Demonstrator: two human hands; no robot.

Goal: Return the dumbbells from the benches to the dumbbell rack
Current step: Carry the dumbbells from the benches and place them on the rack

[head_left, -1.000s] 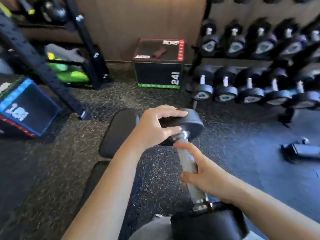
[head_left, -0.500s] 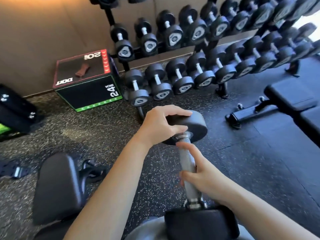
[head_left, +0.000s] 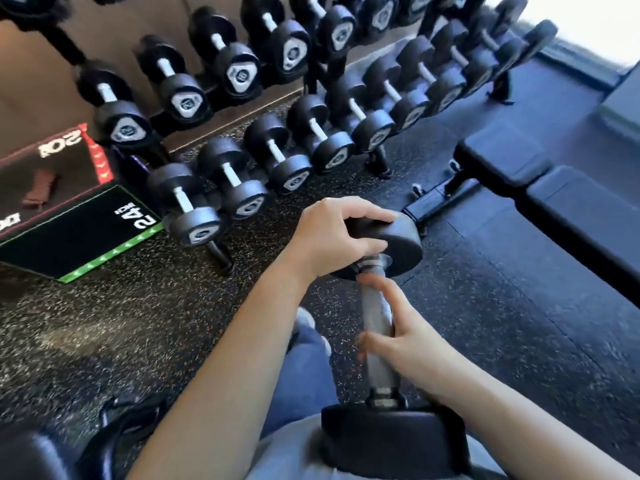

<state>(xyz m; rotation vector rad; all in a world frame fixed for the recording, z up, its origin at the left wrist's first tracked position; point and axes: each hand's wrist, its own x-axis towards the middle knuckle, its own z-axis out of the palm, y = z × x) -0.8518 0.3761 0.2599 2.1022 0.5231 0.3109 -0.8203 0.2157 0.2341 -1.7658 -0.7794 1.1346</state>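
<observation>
Carry step, judging by the grip: one dumbbell (head_left: 377,327) held roughly upright close to the body, off any counter, in front of the dumbbell rack (head_left: 313,72). Left hand (head_left: 332,237) is clamped over the rim of the top head; right hand (head_left: 405,341) is on the knurled handle but its fingers look loose, partly uncurled, so not a full wrap. To do this well: close the right hand fully round the handle before moving, keep the bar near the torso, step up square to the rack, then tip it horizontal and lower it into a free cradle rather than drop it. Free slot isn't visible from here; rows look full where sharp. Count: one dumbbell in hand; lower row shows about nine, upper row at least seven, edges blurred so not firm. One empty counter (head_left: 554,188) to the right, one plyo box (head_left: 69,216) at left.
</observation>
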